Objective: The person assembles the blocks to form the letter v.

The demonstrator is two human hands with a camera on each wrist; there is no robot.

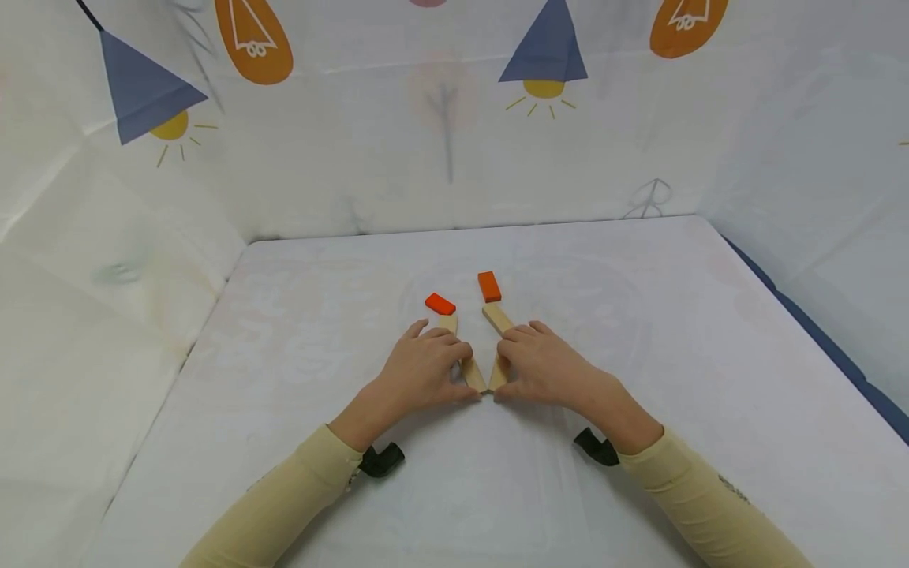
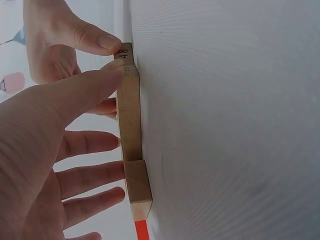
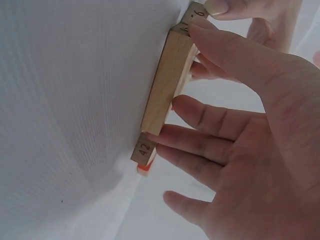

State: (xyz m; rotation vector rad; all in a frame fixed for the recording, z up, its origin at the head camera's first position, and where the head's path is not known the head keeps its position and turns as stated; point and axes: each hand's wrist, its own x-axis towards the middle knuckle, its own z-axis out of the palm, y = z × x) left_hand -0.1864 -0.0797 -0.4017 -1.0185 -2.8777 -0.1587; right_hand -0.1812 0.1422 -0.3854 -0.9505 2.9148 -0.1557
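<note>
Several pale wooden blocks and two orange ones lie on the table in a shape that narrows toward the person. My left hand (image 1: 424,368) pinches the near left wooden block (image 2: 130,115), thumb at its near end, fingers along its side. Likewise my right hand (image 1: 541,364) holds the near right wooden block (image 3: 167,80) by its near end and side. The near ends of these two blocks meet at a point. Beyond them lie a far left wooden block (image 1: 448,322) and a far right wooden block (image 1: 496,316), the latter's end marked 42.
Past the wooden blocks lie a left orange block (image 1: 440,304) and a right orange block (image 1: 489,286). The white table (image 1: 319,292) is backed by a white cloth with printed lamps (image 1: 543,47). Dark wrist cameras (image 1: 382,460) sit under both wrists.
</note>
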